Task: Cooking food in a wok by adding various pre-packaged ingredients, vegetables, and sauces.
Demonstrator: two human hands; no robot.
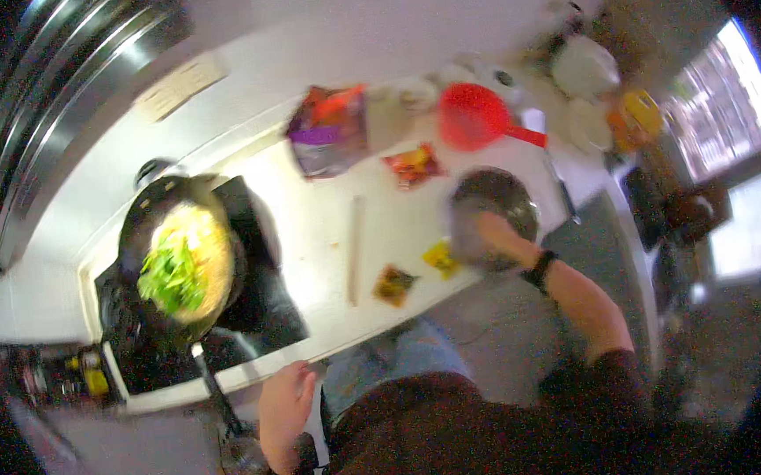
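My right hand (503, 237) reaches into a round metal bowl (493, 186) near the front edge of the counter. Blur hides its fingers and whatever lies in the bowl. My left hand (287, 396), with nothing visible in it, hangs beside the counter's front edge, right of the wok's handle (216, 391). On the black stove (263, 312) at left stands a dark wok (132, 232). Pale noodle-like food (198, 234) fills its middle, with leafy greens (171, 275) heaped on top.
A wooden stick (355, 249), a dark-gold packet (394, 285) and a yellow packet (440, 260) lie on the white counter (315, 209). Behind are a red-orange packet (414, 165), a purple-banded plastic bag (327, 135) and a red strainer or scoop (473, 116). A knife-like utensil (564, 191) lies at the right edge.
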